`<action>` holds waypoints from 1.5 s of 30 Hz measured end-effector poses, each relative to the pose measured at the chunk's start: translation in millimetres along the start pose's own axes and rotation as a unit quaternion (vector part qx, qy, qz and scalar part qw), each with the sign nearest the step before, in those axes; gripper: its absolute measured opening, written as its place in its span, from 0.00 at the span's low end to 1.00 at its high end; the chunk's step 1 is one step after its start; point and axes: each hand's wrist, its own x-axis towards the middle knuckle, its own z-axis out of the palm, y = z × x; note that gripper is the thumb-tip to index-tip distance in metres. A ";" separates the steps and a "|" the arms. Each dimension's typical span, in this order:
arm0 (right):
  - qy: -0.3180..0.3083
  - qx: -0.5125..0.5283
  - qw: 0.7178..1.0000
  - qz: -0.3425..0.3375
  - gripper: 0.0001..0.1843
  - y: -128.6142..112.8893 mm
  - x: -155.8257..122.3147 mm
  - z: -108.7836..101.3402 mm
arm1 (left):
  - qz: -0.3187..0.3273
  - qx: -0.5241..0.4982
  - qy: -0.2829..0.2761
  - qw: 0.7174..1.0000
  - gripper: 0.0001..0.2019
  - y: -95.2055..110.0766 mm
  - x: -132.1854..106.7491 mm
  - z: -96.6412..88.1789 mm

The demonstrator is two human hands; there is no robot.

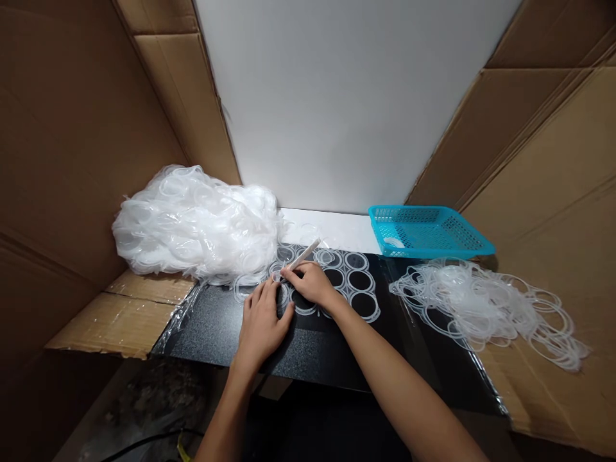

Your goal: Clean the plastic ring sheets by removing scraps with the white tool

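Plastic rings, joined in a sheet of rows, lie flat on the black tabletop, directly in front of the person and partly covered by the hands. The right hand is closed around a slim white stick, pinched between thumb and fingers and slanting up and to the right; its lower end is at the rings, too small to make out. The left hand rests palm down just beside it, thumb spread wide from the fingers, with the fingertips at the sheet's left part; whether they pinch anything, one cannot tell.

To the left, next to the hands, a big heap of clear rings is piled up, its near edge over a cardboard flap. On the right, a loose tangle of ring scraps spreads across the tabletop and onto cardboard. Behind the tangle sits a blue basket with a pale ring inside at its near left corner.
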 end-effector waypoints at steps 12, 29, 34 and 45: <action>-0.042 -0.024 0.998 -0.040 0.10 -2.7 1.1 -3.9 | 0.019 -0.001 0.018 1.000 0.25 -1.5 -2.6 1.9; -0.037 -0.040 0.998 -0.024 0.10 -2.7 2.4 -4.1 | 0.037 0.048 0.036 0.998 0.30 3.0 -6.5 5.4; -0.043 -0.042 0.998 -0.034 0.10 -3.1 2.0 -2.8 | 0.009 0.078 0.057 0.995 0.30 5.5 -6.6 8.0; -0.036 -0.040 0.999 0.006 0.10 -2.1 2.9 -4.8 | 0.018 0.089 0.037 0.995 0.24 8.7 -5.9 3.8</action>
